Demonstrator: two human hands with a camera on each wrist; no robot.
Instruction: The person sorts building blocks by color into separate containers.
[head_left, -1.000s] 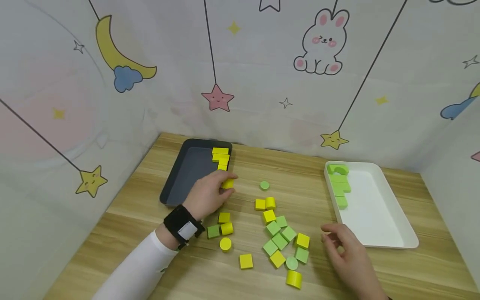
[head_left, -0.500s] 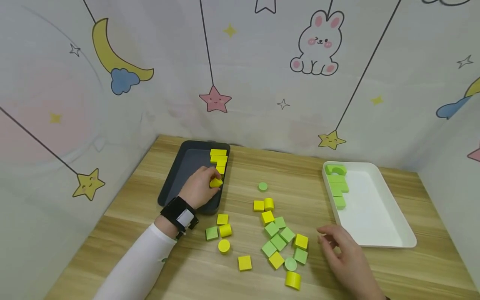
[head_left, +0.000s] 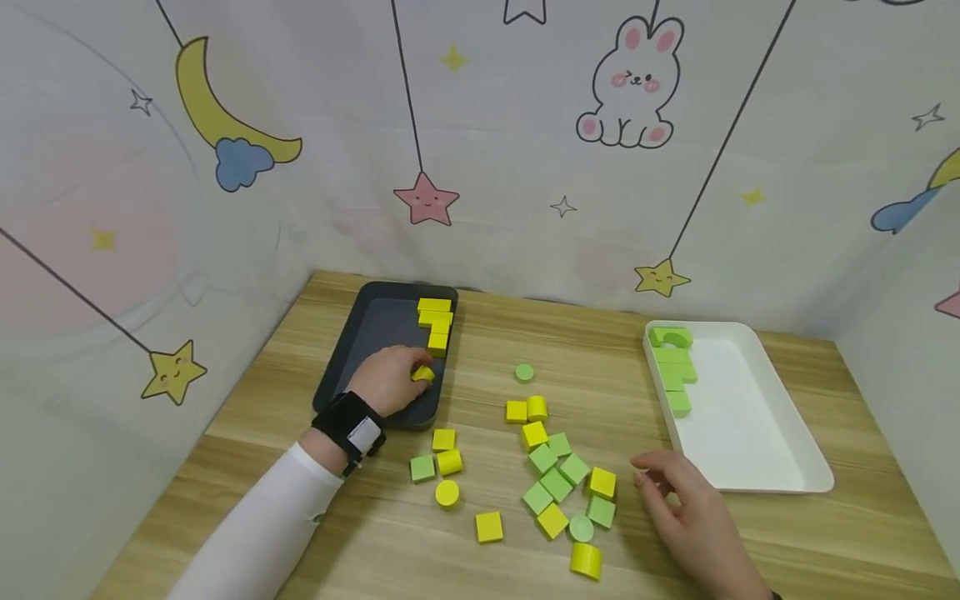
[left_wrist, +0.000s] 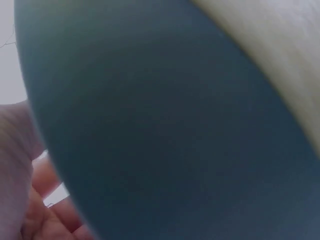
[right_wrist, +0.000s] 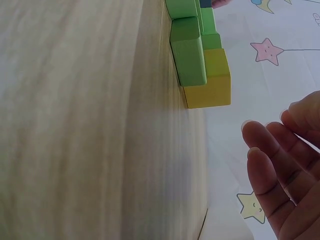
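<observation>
Over the near right part of the dark grey tray (head_left: 378, 321), my left hand (head_left: 384, 382) pinches a small yellow block (head_left: 423, 374) between thumb and fingers. More yellow blocks (head_left: 435, 319) line the tray's right side, just beyond that hand. In the left wrist view the tray's dark wall (left_wrist: 165, 120) fills most of the picture and hides much of the hand (left_wrist: 47, 210). My right hand (head_left: 693, 517) holds nothing, its fingers loosely bent, between the scattered blocks and the white tray (head_left: 750, 400). The right wrist view shows a yellow cube (right_wrist: 210, 87) near its fingertips.
Green blocks (head_left: 675, 367) line the left side of the white tray. Several loose green and yellow blocks (head_left: 557, 483) lie mid-table, with a smaller group (head_left: 448, 462) nearer the dark tray. A green round block (head_left: 524, 373) sits apart. A printed curtain (head_left: 510, 150) hangs behind the table.
My left hand has carried the yellow block left from the dark tray's right edge and now holds it lower, inside the tray. The right hand has stayed in place.
</observation>
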